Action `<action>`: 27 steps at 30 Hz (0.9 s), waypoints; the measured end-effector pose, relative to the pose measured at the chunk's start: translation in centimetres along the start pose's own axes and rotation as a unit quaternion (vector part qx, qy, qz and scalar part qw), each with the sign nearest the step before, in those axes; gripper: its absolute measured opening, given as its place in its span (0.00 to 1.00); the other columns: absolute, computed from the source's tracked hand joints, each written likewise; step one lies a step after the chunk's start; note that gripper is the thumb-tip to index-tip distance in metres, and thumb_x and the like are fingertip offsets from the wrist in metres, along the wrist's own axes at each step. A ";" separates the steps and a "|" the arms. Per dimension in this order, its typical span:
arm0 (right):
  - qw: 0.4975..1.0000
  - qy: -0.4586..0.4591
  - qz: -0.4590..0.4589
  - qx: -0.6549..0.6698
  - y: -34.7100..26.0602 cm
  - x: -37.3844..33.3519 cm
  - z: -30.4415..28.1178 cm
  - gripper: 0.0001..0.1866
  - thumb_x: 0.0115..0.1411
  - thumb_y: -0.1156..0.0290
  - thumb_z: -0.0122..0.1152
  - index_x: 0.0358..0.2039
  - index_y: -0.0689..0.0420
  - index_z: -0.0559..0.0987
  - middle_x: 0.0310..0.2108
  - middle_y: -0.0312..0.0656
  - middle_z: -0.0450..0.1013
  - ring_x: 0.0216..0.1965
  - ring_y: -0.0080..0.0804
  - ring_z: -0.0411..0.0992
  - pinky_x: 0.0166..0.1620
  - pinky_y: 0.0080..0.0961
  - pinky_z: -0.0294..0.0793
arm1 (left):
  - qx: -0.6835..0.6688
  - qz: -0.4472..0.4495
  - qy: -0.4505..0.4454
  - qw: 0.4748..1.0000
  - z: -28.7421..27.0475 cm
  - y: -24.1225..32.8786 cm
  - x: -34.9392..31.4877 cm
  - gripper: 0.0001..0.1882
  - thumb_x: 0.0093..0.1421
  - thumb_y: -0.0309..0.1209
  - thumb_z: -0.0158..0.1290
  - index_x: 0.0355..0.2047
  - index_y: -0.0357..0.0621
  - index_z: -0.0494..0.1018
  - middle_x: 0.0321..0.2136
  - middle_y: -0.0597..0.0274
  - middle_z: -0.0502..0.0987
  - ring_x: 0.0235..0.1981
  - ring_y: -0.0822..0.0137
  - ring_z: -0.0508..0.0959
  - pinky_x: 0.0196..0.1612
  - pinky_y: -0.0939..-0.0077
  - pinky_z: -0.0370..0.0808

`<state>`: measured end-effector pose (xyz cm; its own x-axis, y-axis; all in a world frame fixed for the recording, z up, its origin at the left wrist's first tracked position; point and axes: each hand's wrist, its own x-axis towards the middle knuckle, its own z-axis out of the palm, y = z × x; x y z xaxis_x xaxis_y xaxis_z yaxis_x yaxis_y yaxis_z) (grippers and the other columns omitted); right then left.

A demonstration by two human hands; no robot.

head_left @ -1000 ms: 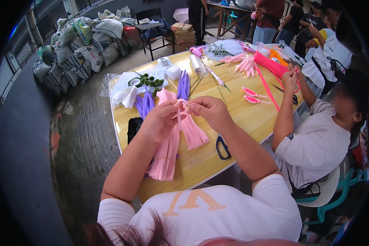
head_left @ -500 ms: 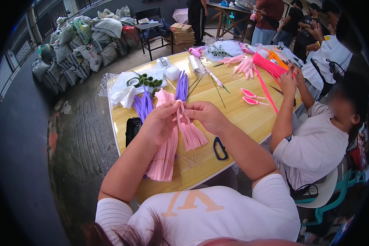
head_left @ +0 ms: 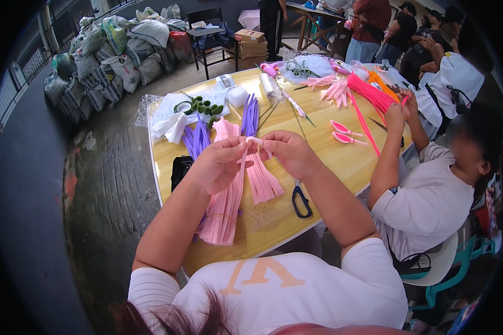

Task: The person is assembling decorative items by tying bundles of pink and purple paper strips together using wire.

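Both hands pinch one pink stem (head_left: 255, 140) between them, left hand (head_left: 221, 163) at its 8 o'clock, right hand (head_left: 289, 152) at its 4 o'clock, above pink bundles (head_left: 229, 195) on the tabletop (head_left: 341, 162).

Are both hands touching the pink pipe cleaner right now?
Touching. The head view shows the left hand and right hand each pinching the pink pipe cleaner between fingertips, above the table.

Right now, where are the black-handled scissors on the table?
In the head view, the black-handled scissors lie on the wooden table near its front edge, just below the person's right forearm and right of the pink pipe cleaner pile.
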<state>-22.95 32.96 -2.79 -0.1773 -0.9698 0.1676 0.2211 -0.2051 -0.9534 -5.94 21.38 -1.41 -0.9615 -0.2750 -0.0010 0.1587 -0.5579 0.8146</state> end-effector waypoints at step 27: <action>0.996 -0.053 0.025 -0.065 0.3 -0.2 1.9 0.10 0.60 0.69 0.55 0.38 0.63 0.76 0.32 0.37 0.75 0.34 0.20 0.71 0.42 0.19 0.69 | -0.022 0.051 0.056 0.997 0.8 -0.3 0.2 0.08 0.59 0.33 0.51 0.32 0.41 0.73 0.28 0.64 0.75 0.28 0.69 0.71 0.36 0.75 0.67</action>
<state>-21.03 32.84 -2.62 -0.0654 -0.9881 0.1390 0.1004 -0.1451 -0.9843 -6.36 22.17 -1.20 -0.9093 -0.4159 0.0148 0.2667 -0.5551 0.7878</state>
